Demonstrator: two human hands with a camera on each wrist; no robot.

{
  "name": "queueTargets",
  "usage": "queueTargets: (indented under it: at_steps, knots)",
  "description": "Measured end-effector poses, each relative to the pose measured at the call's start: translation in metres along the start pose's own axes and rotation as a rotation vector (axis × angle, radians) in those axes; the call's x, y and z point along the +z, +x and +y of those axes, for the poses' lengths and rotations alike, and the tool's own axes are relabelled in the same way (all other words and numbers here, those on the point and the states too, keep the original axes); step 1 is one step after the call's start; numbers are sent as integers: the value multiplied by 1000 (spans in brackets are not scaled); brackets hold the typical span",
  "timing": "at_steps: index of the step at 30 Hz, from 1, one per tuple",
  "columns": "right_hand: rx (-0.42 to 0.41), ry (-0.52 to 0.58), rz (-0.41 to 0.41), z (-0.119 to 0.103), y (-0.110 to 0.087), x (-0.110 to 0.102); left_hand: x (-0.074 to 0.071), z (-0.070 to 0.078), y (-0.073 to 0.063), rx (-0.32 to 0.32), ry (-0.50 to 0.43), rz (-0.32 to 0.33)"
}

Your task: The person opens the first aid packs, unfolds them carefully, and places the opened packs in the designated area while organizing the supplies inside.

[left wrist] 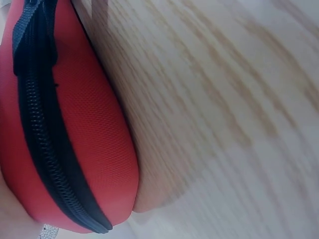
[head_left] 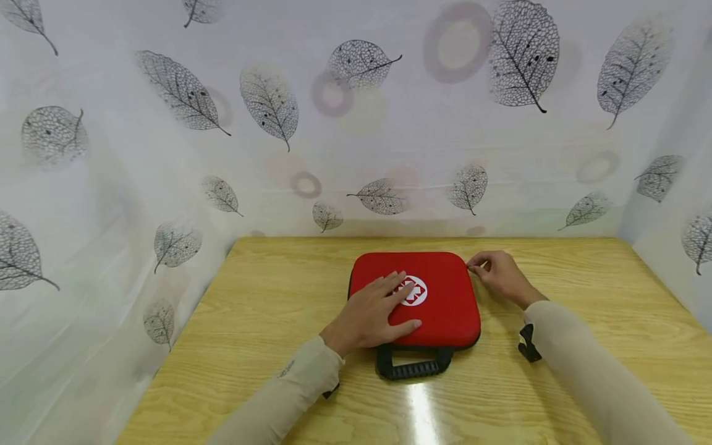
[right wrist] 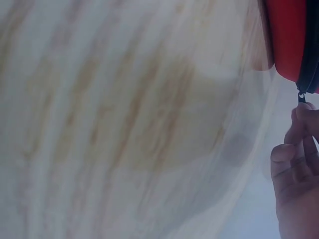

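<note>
Item 1: red zippered first-aid case [head_left: 447, 303], semi-rigid, lid down; lies flat on the wood-grain table [head_left: 278, 309], its handle side facing the person. This orientation likely leaves both far corners within easy reach.

Item 2: round white emblem with cross [head_left: 416, 290], on the case's lid, partly covered by fingers.

Item 3: black ribbed carry handle [head_left: 414, 369], at the case's near edge, resting outward toward the person, clear of the lid.

Item 4: black zipper [left wrist: 45, 144], running round the case's side wall; teeth meshed along the stretch shown in the left wrist view.

Item 5: zipper pull [right wrist: 302, 98], at the case's far right corner.

Item 6: left hand [head_left: 369, 315], wide, fingers spread flat over the left half of the case's lid, gripping nothing; probably placed there as a weight, so that the case does not slide or twist under a tug at the corner.

Item 7: right hand [head_left: 500, 278], narrow, just beyond the case's far right corner, pinching the zipper pull between thumb and finger. A fingertip pinch seems apt for so small a tab, and the hand's place outside the corner keeps it off the lid.

Item 8: leaf-print curtain [head_left: 400, 142], hanging behind the case, past the table's far edge.
</note>
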State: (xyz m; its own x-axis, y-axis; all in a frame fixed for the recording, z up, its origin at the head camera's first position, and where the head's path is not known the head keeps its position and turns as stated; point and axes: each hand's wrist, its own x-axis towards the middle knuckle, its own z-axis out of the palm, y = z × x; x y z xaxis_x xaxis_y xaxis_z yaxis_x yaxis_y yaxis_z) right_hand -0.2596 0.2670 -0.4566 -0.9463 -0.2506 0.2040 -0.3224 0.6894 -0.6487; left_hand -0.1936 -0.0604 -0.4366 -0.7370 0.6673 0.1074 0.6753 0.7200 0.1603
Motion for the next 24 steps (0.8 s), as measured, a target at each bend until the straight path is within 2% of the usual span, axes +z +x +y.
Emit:
queueTargets:
  at_steps: [12,24]
  knots:
    - [11,13,11,-4,-10,-2,-1,1,-1,-3,2,-2]
    - [-7,-14,-32,-9,-28,-7,2,0,0,-2,2,8]
